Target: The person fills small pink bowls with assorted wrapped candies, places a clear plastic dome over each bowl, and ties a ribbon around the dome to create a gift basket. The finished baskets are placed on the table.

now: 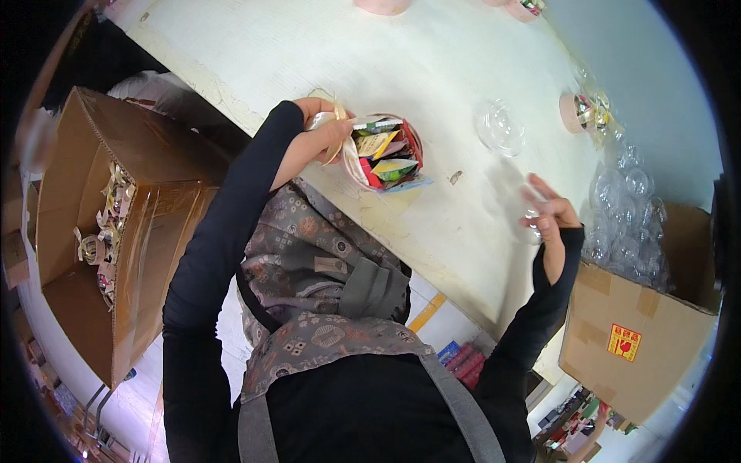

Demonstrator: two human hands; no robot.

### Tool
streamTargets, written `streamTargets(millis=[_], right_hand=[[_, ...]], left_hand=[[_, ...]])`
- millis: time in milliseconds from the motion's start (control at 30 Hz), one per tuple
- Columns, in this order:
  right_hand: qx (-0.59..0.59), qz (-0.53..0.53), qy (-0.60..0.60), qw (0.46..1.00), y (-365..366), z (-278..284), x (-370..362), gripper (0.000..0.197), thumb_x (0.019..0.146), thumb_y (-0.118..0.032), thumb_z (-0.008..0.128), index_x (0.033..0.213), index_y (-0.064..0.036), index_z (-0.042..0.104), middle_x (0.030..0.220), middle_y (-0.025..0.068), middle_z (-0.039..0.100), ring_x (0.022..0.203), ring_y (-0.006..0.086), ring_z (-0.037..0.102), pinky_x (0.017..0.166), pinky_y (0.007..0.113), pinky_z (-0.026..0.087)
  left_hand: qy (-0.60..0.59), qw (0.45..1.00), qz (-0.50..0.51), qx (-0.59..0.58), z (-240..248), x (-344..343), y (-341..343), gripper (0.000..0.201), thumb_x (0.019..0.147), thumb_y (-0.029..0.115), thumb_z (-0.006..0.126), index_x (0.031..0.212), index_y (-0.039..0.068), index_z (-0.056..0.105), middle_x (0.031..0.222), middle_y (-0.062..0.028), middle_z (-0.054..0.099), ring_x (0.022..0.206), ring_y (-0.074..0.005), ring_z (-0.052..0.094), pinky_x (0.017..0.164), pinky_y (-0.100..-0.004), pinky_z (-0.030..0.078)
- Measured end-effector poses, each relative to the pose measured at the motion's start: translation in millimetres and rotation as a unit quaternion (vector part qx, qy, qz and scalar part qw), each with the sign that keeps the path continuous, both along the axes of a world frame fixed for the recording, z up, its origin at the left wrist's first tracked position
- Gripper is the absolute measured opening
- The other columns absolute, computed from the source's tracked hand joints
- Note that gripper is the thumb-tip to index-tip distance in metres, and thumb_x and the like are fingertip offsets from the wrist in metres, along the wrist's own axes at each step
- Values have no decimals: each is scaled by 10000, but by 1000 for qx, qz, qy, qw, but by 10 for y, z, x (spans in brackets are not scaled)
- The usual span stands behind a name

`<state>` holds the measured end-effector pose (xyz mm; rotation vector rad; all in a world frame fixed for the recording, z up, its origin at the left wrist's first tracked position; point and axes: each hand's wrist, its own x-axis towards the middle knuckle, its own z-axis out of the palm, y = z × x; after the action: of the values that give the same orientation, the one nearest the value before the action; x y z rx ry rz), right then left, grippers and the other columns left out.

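My left hand (324, 133) is closed on a cream ribbon (337, 127) at the left side of a round pink box (421, 140). Colourful small packets (384, 156) in several wrappers fill this box, which stands near the table's front edge. Off to the right, my right hand (554, 214) is raised over the table, its fingers closed around a clear plastic lid (532, 224), partly blurred. Another clear round plastic lid (502, 127) lies on the table between the box and the wall.
A cardboard box (641, 339) at right holds stacked clear plastic lids (629, 212). Beside them a filled pink box (573, 113) with ribbon rests on the white table (309, 54). At left stands an open carton (154, 255) containing finished ribboned boxes. More pink boxes (384, 5) sit along the far edge.
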<state>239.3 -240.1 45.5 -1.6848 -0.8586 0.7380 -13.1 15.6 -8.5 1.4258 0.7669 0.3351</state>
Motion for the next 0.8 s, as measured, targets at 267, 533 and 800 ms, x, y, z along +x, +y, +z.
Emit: streamTargets(millis=[267,533,800], right_hand=[[-7,-194,203,960,40,-501,-192,302,914,-238,466,1124,-24,431,1126,191,567,831,251,632,662,304,510],[-134,123,-526,831,-128,-457,-649,723,705,-324,611,1339,-59,383,1365,239,333,1264,383,306,1004,472,288],[178,4,-231,956,217,-288,-754,653,623,-305,826,1087,-59,438,1145,148,477,1108,295,506,935,415,427]], left_hand=[[16,997,-68,34,-56,-34,33,335,869,228,586,1062,-46,590,735,-44,611,671,-87,574,633,-206,467],[42,996,-45,63,-53,-15,11,330,862,253,593,1027,-32,609,725,-47,618,648,-78,566,609,-205,455],[18,994,-57,89,-152,-2,17,315,873,259,576,984,-34,607,688,-38,598,625,-75,543,602,-207,443]])
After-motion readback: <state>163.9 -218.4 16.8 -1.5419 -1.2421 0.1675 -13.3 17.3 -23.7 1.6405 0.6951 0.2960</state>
